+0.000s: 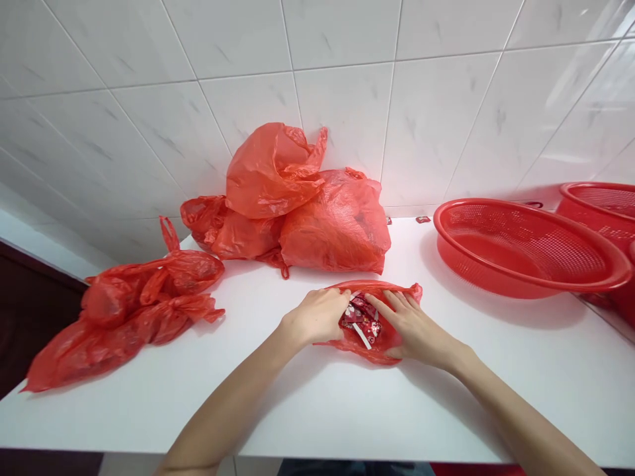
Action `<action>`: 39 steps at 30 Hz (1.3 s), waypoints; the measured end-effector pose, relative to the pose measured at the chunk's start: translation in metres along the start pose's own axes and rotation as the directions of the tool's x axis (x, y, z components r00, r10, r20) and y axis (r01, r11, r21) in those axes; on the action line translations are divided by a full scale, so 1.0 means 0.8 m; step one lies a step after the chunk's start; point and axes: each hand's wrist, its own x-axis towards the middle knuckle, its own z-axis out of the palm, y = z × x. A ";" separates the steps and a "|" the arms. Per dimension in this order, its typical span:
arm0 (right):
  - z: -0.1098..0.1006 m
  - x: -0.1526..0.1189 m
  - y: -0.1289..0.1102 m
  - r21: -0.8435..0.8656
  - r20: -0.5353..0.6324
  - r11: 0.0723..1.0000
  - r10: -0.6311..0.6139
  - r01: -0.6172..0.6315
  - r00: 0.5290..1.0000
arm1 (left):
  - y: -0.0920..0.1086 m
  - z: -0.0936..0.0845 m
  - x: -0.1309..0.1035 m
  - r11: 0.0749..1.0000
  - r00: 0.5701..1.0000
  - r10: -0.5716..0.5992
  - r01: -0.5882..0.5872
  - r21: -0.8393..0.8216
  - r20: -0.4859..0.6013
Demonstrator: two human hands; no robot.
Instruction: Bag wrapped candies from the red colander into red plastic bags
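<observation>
An open red plastic bag (380, 356) lies on the white table between my hands. Inside it are dark red patterned packets (368, 324) and a white stick-like piece. My left hand (320, 316) holds the bag's left side, its fingers bent over the rim. On the right side, my right hand (414, 327) has its fingers spread over the opening and against the inside of the bag, the thumb near the front edge.
Filled red bags (337, 228) are heaped against the tiled wall. More knotted red bags (124, 304) lie at the left. A red mesh basket (526, 284) stands at the right, with another (605, 205) behind it. Small red packets (423, 219) lie near the wall.
</observation>
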 end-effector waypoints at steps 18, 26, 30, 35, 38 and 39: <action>-0.017 -0.012 0.026 -0.027 -0.666 0.994 0.059 -0.102 0.744 | -0.043 -0.034 -0.049 0.985 0.941 0.118 -0.152 -0.084 -0.318; -0.041 -0.001 0.039 0.731 -0.301 0.650 0.578 -0.205 0.758 | -0.064 -0.048 -0.071 0.989 0.955 -0.027 -0.017 -0.146 -0.296; -0.093 0.013 0.032 0.807 -0.329 0.585 0.564 -0.085 0.757 | -0.070 -0.059 -0.082 0.945 0.966 -0.059 -0.027 -0.327 -0.250; -0.156 0.031 0.012 0.766 -0.499 0.637 0.506 0.085 0.704 | -0.063 -0.074 -0.095 0.719 0.761 -0.183 -0.328 -0.613 -0.622; -0.170 0.042 0.002 0.760 -0.551 0.630 0.499 0.157 0.669 | -0.059 -0.078 -0.095 0.517 0.593 -0.291 -0.563 -0.645 -0.751; -0.171 0.046 -0.001 0.752 -0.565 0.637 0.494 0.167 0.661 | -0.059 -0.079 -0.093 0.471 0.567 -0.305 -0.609 -0.638 -0.765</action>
